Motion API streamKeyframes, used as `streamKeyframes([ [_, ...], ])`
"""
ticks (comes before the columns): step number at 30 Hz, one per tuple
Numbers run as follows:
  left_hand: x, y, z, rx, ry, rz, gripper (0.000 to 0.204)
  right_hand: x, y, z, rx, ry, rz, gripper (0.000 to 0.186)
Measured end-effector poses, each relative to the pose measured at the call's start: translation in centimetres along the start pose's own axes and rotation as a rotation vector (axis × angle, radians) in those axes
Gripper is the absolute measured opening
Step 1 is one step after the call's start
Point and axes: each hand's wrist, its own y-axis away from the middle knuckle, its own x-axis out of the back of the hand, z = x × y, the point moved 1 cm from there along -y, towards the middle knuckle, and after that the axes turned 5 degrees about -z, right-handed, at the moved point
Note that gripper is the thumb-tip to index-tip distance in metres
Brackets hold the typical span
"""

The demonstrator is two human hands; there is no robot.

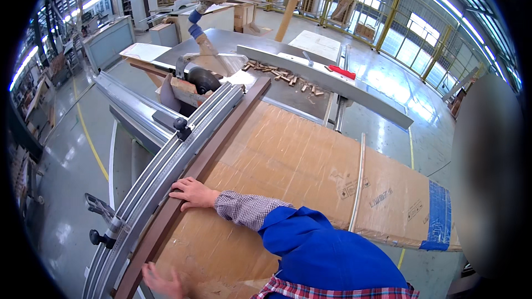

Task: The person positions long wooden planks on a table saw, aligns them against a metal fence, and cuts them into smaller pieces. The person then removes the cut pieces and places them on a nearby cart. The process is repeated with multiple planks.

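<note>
Bar (223, 134): one, brown, straight; laid along the left edge of the carton (299, 155), from its far left corner toward its near edge. Fence (158, 185): silver, slotted, set just beside the bar; full contact cannot be told.

Right hand (194, 192): laid over the bar, fingers slightly parted across its top; whether it is gripped or merely pressed cannot be told. Left hand (163, 279): fingers loosely spread, blurred, placed beside the bar's near portion; touch cannot be told.

Saw (204, 79): dark housing, stationed beyond the fence's far end. Offcuts (288, 77): many, short, strewn over the table (302, 101) along its rail (377, 97).

Handling, as judged: even pressure is best given by both hands, well apart, so that the bar is seated squarely along the fence without twist; fingertips should be kept out of the seam and well back from the saw.
</note>
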Motion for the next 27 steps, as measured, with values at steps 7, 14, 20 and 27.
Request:
streamKeyframes([
  [7,2.0,-10.1,-3.6,0.173,-0.415,-0.182,0.102,-0.2,-0.7,0.6,-0.031,-0.033,0.013,0.063],
  [14,-3.0,-9.2,-9.4,0.014,-0.536,0.012,0.107,-0.8,-1.6,0.8,-0.027,-0.041,0.047,0.061],
  [20,-3.3,-8.0,-10.7,-0.050,-0.572,0.056,0.102,-1.1,-1.8,0.4,-0.016,-0.069,0.045,0.061],
  [27,-3.6,-7.6,-13.1,-0.072,-0.601,-0.060,0.100,-2.1,-2.4,0.4,0.019,-0.116,0.070,0.059],
])
